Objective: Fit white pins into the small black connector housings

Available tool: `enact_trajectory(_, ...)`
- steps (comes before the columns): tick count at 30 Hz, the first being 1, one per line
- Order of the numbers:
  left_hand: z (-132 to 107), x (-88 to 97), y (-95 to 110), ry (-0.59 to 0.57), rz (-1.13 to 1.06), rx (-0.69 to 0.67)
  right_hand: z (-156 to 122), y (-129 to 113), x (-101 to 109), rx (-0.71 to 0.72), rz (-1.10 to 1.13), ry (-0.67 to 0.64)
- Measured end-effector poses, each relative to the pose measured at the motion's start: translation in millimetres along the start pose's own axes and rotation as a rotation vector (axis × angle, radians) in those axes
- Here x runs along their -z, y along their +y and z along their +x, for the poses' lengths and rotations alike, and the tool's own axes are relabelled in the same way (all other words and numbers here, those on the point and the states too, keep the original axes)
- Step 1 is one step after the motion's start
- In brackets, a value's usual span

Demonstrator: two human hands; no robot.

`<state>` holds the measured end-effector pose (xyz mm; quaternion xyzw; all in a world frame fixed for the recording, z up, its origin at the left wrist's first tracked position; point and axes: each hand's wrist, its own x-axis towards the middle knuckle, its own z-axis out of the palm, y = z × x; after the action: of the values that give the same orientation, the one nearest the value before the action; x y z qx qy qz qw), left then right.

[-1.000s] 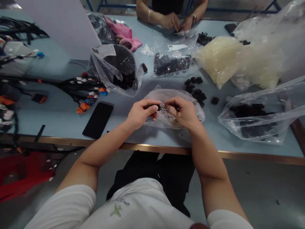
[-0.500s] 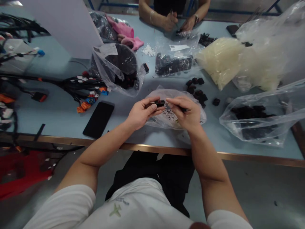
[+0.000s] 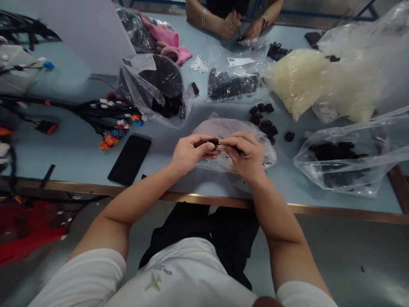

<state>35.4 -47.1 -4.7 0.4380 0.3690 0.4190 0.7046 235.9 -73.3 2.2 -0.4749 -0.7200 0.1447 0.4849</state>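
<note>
Between the thumb and fingers of my left hand (image 3: 190, 152) is a small black connector (image 3: 214, 141), held above a clear plastic bag (image 3: 204, 124). My right hand (image 3: 247, 153) is closed in a pinch, its fingertips against the connector's right end. Whatever is in that pinch is too small to make out. A dark piece (image 3: 238, 150) shows under the curled fingers of this hand. Small white bits (image 3: 225, 155) lie in the bag below, partly hidden by my hands.
Loose black connectors (image 3: 266, 125) lie beyond my right hand. A bag of black parts (image 3: 338, 166) stands at right, a bag of pale yellow pieces (image 3: 297, 81) behind. At left are a phone (image 3: 130, 160) and a wire harness (image 3: 86, 113). A co-worker's hands (image 3: 231, 25) work opposite.
My right hand has moved left, closing the gap so its fingertips now meet the connector. The connector looks slightly tilted in my left hand. The view has shifted a little.
</note>
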Motion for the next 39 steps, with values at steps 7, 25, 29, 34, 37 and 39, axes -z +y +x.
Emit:
enact_trajectory(7, -0.8, -0.7, 0.8, 0.004, 0.019, 0.017, -1.5, 5.2, -3.9, 0.073, -0.129, -0.062)
enact_trajectory(25, -3.2, -2.9, 3.1, -0.004, 0.029, 0.021, -2.0, 10.6, -9.6, 0.279, -0.133, 0.054)
enact_trajectory(29, -3.3, -2.9, 3.4, -0.008, 0.01, 0.016, -1.8, 10.5, -9.8, 0.271, -0.098, 0.052)
enact_trajectory(34, -2.0, -1.9, 0.8, -0.009, 0.034, -0.008, -2.9, 9.7, -7.3, 0.099, -0.031, -0.044)
enact_trajectory(37, -1.1, -0.1, -2.2, -0.028, 0.077, -0.021, -0.1, 9.0, -3.5, -0.068, 0.081, -0.092)
enact_trajectory(39, -1.6, 0.4, -3.7, -0.045, 0.098, -0.043, 4.1, 8.6, -0.3, -0.21, 0.163, -0.14)
